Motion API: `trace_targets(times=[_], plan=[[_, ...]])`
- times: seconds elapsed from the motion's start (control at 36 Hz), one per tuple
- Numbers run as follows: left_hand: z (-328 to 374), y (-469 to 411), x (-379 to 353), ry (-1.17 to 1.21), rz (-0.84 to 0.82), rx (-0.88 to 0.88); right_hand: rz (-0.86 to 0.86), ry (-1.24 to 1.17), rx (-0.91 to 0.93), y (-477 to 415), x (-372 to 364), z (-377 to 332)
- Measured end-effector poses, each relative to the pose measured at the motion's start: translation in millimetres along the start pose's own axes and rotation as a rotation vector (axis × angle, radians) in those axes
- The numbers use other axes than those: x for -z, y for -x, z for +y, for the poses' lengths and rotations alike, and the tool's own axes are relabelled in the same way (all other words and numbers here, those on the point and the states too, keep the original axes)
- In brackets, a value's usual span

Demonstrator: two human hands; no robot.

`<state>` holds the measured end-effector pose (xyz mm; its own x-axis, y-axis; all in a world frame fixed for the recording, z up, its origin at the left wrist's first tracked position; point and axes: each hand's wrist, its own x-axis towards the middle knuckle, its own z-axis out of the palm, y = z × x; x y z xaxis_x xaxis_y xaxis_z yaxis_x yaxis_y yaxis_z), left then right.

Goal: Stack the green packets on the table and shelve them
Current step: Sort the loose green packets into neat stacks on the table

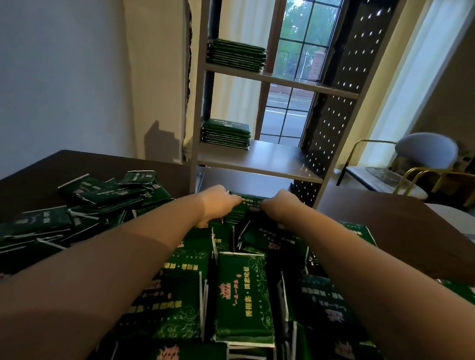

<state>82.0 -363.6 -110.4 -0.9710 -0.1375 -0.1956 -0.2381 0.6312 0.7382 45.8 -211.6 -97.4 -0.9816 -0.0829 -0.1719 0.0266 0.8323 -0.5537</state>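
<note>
Both my arms reach out over a heap of green packets (243, 298) on the dark table (391, 221). At the far edge of the heap my left hand (216, 202) and my right hand (278, 203) grip the two ends of a small stack of green packets (247, 204), fingers curled over its top. The stack sits just in front of the white shelf unit (260, 160). A stack of packets (225, 132) lies on the lower shelf's left side. Another stack (236, 54) lies on the shelf above.
More loose packets (59, 218) sprawl over the table's left side. The shelf has a black pegboard side panel (337, 108) with a window behind it. Grey chairs with gold frames (426, 162) and a small glass-topped table stand at the right.
</note>
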Motion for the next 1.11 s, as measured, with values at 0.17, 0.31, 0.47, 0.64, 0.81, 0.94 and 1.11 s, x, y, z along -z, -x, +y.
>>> trace_targets(times=[0.17, 0.31, 0.47, 0.64, 0.81, 0.94, 1.11], plan=[[-9.7, 19.5, 38.0, -0.248, -0.012, -0.061, 0.113, 0.299, 0.176, 18.1, -9.0, -19.8], [-25.3, 42.3, 74.7, -0.336, -0.270, -0.011, 0.053, 0.342, 0.488, 41.4, -24.9, -50.7], [-48.0, 72.0, 98.3, -0.443, -0.383, 0.010, -0.589, 0.267, 0.496, 64.8, -42.8, -66.8], [-57.9, 83.4, 95.6, -0.594, -0.422, 0.031, -0.662, 0.373, 0.405, 55.5, -61.5, -68.2], [-64.8, 80.4, 82.8, -0.659, -0.350, -0.012, -0.546, 0.424, 0.407, 48.6, -72.5, -67.8], [-70.1, 80.1, 84.3, -0.619, -0.294, -0.020, -0.434, 0.439, 0.468, 48.8, -77.9, -70.0], [-75.5, 85.1, 84.2, -0.532, -0.237, -0.020, -0.343, 0.441, 0.502, 51.6, -79.8, -67.1]])
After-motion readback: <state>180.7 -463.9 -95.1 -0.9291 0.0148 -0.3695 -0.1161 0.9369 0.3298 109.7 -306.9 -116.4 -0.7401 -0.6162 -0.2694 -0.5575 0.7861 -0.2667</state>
